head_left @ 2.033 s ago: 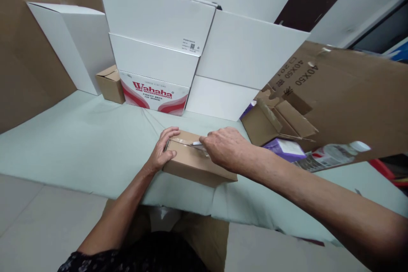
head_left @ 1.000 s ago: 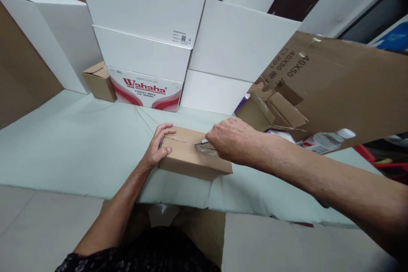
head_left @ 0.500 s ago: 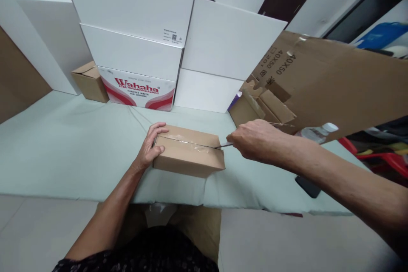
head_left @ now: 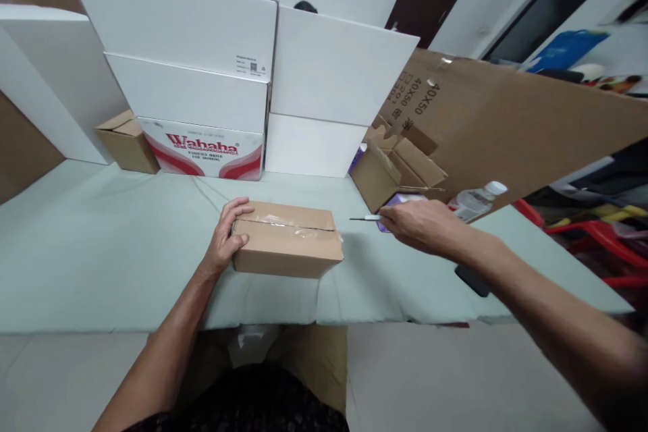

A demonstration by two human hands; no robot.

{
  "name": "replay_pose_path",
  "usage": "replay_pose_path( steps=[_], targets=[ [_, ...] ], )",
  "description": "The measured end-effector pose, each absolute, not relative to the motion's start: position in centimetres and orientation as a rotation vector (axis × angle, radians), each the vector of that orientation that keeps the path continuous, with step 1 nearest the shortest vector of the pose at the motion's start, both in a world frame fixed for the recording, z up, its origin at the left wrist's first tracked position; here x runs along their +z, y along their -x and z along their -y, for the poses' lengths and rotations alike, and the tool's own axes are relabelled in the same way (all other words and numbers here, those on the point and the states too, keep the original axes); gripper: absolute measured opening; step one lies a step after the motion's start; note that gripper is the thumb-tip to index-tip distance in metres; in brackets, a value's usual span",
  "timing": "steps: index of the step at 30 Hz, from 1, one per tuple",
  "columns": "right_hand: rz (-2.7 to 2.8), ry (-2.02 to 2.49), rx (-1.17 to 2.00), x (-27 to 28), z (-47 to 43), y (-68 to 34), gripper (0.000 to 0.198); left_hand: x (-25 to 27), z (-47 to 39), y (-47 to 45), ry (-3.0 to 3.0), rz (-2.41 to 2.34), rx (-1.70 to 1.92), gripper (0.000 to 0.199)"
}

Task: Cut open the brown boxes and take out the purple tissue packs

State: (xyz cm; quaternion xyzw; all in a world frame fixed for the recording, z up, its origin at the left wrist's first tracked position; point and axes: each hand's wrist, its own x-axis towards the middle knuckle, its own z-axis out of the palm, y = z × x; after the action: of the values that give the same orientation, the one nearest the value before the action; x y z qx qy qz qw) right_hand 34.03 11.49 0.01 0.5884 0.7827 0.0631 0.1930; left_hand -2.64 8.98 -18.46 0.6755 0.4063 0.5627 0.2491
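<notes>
A brown cardboard box (head_left: 286, 246) lies on the pale green cloth in front of me, its taped top seam slit along its length. My left hand (head_left: 227, 236) grips the box's left end, thumb on the near top flap and fingers over the far edge. To the right, my right hand (head_left: 410, 223) is closed around a slim knife (head_left: 365, 218). The thin blade points left and is apart from the box. Beneath and behind that hand, a purple and white packet (head_left: 399, 200) is partly hidden.
White panels and a Wahaha carton (head_left: 205, 152) stand along the back of the table (head_left: 126, 243). A small brown box (head_left: 129, 145) is at back left. On the right are an open carton (head_left: 377, 175), a plastic bottle (head_left: 476, 201) and a dark phone-like object (head_left: 470, 280).
My right hand has drawn the knife off the box's right end, leaving a gap between them. My left hand keeps its hold on the box. The view has shifted slightly.
</notes>
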Motion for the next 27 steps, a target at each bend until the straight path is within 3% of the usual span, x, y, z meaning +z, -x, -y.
replay_pose_path(
  steps=[6, 13, 22, 27],
  targets=[
    [-1.979, -2.079, -0.025, -9.3, -10.8, -36.6, 0.029, -18.4, -8.6, 2.7, -1.809, -1.114, 1.510, 0.054],
    [-1.869, -2.490, -0.086, -17.0, -11.3, -36.9, 0.035, -18.8, -8.1, 2.5, -1.617, -1.091, 1.514, 0.077],
    [-2.031, -2.702, -0.181, -17.2, -13.7, -38.4, 0.029, -18.4, -7.7, 2.0, -1.507, -1.063, 1.532, 0.085],
    [-2.424, -2.681, -0.384, -15.8, -11.1, -37.1, 0.041, -18.5, -5.9, 1.8, -1.454, -1.172, 1.635, 0.081]
  ],
)
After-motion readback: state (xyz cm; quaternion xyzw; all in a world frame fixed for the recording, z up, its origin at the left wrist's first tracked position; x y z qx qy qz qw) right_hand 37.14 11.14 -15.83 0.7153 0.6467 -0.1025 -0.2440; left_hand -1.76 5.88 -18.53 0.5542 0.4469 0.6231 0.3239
